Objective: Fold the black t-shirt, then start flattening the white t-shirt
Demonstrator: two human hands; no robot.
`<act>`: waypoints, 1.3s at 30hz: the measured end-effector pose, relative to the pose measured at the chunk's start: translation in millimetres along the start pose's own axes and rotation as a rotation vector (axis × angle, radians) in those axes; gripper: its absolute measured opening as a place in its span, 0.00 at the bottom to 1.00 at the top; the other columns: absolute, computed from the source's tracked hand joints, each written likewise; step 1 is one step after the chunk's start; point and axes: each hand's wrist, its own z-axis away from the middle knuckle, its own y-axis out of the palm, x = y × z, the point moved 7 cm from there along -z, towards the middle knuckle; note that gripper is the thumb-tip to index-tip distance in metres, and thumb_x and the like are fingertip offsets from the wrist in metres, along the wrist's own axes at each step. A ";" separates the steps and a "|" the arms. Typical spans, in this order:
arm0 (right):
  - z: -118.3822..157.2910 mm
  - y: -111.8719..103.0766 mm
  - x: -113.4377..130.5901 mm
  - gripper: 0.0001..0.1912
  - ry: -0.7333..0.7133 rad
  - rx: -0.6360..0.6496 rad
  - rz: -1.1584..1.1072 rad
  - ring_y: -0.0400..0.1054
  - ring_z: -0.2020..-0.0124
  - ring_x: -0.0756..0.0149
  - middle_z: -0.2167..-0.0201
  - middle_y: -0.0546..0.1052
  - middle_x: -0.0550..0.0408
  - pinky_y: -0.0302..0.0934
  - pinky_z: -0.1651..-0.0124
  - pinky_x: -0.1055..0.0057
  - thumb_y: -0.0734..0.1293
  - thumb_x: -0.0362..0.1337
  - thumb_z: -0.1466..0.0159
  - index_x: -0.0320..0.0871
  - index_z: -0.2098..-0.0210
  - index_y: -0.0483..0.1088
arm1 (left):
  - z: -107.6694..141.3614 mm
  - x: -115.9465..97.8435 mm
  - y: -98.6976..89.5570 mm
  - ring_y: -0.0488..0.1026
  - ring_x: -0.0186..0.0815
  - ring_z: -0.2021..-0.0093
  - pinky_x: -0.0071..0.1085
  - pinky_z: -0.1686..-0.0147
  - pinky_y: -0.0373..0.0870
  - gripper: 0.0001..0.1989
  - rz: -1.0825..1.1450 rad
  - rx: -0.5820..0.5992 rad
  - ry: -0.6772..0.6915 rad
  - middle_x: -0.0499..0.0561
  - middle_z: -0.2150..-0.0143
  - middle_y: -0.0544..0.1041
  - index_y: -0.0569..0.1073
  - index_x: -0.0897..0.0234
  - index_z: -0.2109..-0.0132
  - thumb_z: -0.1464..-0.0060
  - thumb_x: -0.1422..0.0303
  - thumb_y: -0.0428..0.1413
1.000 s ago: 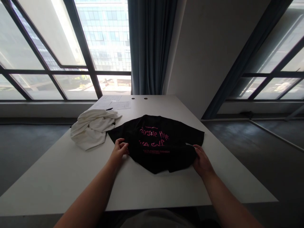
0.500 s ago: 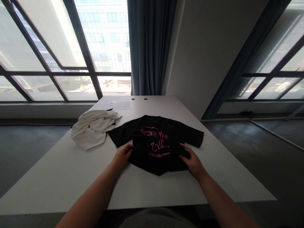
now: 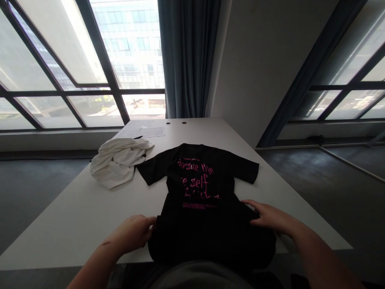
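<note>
Black T-shirt [image 3: 201, 228] now pulled out to the near edge of the worktop [image 3: 72, 228], exposing more pink lettering [image 3: 195, 182] than half a second ago; left hand [image 3: 135, 230] and right hand [image 3: 272, 218] pinch its sides, lower print still rumpled, so the body appears only partly flat.

Black short-sleeved T-shirt [image 3: 201, 216] with partly creased pink lettering, laid out on white table [image 3: 87, 216], with lower end at the table's near edge.

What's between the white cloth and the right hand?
The black shirt, seen in the head view: one sleeve lies beside the white cloth, and the right hand is at its side edge.
</note>
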 end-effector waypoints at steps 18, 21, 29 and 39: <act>-2.3 20.4 23.0 0.07 -0.013 -0.090 0.308 0.74 0.61 0.59 0.63 0.81 0.54 0.57 0.60 0.69 0.70 0.40 0.41 0.45 0.64 0.72 | 5.7 2.7 3.1 0.80 0.43 0.56 0.34 0.55 0.72 0.10 -0.015 -0.067 -0.039 0.51 0.59 0.83 0.77 0.54 0.56 0.43 0.69 0.53; -0.5 6.5 8.8 0.09 -0.010 -0.004 0.308 0.74 0.63 0.58 0.65 0.80 0.53 0.58 0.62 0.69 0.72 0.43 0.44 0.45 0.66 0.74 | 25.1 32.0 -3.6 0.81 0.46 0.56 0.37 0.57 0.71 0.09 -0.050 0.087 -0.198 0.53 0.57 0.84 0.78 0.56 0.59 0.42 0.65 0.53; -62.6 -44.2 -4.5 0.24 -0.013 -0.336 0.470 0.73 0.43 0.47 0.43 0.77 0.43 0.65 0.39 0.56 0.68 0.49 0.35 0.46 0.44 0.79 | -28.8 64.3 -43.7 0.79 0.50 0.43 0.46 0.40 0.72 0.20 -0.103 -0.231 -0.180 0.59 0.41 0.80 0.77 0.57 0.40 0.36 0.62 0.53; -113.6 -68.4 -36.5 0.24 0.103 -0.815 0.488 0.69 0.41 0.48 0.39 0.74 0.40 0.64 0.41 0.56 0.59 0.44 0.27 0.39 0.39 0.74 | -168.6 86.7 -28.3 0.54 0.52 0.21 0.56 0.22 0.52 0.35 0.004 -0.464 0.033 0.55 0.22 0.60 0.57 0.54 0.22 0.32 0.59 0.53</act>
